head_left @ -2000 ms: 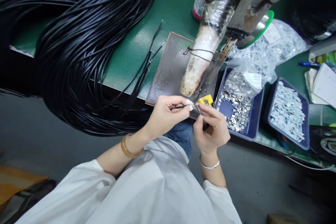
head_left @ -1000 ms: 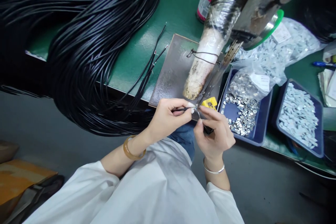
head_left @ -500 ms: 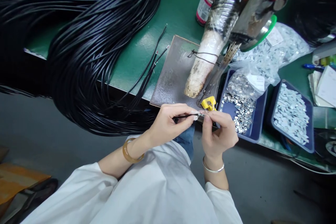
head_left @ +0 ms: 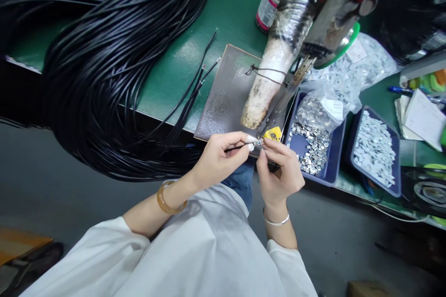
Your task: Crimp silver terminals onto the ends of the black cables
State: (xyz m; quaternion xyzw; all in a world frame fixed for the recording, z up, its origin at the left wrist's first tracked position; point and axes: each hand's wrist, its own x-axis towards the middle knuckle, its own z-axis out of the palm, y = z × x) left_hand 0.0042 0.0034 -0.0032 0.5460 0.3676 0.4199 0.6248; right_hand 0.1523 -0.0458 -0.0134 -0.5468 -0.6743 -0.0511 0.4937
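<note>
My left hand pinches a black cable between thumb and forefinger, close to its end. White wrapping covers the tips of that thumb and forefinger. Touching the same end from the other side, my right hand has its fingertips closed on the cable's thin wire ends; fine detail there is too small to make out. Both hands are held in front of the table edge. Just beyond the fingertips sits a yellow tool, partly covered by my right fingers.
A thick bundle of black cables hangs over the table edge at left. A hose wrapped in plastic reaches down over a grey board. Blue trays of small metal pieces and pale pieces stand at right.
The view has shifted slightly to the right. My hands have moved a little away from my body, covering more of the yellow tool, and my right fingertips are closer to the left ones.
</note>
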